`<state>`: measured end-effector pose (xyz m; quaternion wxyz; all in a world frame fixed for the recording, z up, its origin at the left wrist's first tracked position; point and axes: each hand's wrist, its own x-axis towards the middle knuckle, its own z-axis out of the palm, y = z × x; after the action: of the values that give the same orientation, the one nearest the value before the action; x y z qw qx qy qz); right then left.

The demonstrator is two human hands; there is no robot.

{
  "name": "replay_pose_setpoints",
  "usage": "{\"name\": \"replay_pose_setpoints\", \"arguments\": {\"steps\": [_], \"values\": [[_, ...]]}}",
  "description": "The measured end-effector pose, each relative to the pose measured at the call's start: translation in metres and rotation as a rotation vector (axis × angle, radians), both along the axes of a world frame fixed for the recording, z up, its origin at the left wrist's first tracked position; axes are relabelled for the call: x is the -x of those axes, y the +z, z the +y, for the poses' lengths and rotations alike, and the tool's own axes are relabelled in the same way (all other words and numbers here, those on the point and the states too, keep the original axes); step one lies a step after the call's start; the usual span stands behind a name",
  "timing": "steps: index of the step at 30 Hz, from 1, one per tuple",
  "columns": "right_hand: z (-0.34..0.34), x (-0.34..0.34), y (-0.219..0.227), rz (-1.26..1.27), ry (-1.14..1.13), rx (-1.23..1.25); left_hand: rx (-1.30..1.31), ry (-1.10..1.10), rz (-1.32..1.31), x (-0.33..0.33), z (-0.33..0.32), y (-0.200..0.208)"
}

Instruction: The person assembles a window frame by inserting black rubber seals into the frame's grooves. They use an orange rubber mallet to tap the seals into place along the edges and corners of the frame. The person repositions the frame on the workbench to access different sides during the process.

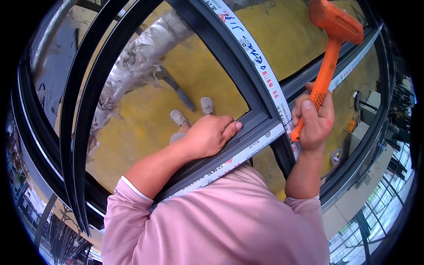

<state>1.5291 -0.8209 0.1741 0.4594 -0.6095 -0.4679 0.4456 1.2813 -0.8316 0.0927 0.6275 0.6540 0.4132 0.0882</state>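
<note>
In my right hand [314,115] is an orange mallet [326,70], held by its textured handle, the head raised at the upper right. That hand is above the white printed tape along the frame. My left hand [211,136] is closed over the near bar of a dark grey window frame [225,57], close to its corner. Its thumb lies on top of the bar, and the other fingers are bent over the inner edge, partly hidden. White protective tape [263,70] with printing and blue handwriting covers the frame's outer edge. My body is against the near bar.
Two long black strips [76,132] curve down the left side. Plastic-wrapped material [145,48] lies beyond them. A second dark frame [353,57] stands at the right. Below is a yellow floor [185,66] with my shoes [180,118]. A cabinet [366,104] is at the far right.
</note>
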Motion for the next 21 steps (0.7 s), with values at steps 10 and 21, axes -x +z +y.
{"name": "replay_pose_setpoints", "arguments": {"steps": [10,21], "values": [[0.010,-0.006,-0.002,-0.013,0.020,0.047,-0.019,-0.003,0.064,0.011,-0.007,0.001],[0.004,-0.002,0.001,0.022,0.052,0.061,-0.058,-0.011,0.235,-0.007,0.007,0.033]]}}
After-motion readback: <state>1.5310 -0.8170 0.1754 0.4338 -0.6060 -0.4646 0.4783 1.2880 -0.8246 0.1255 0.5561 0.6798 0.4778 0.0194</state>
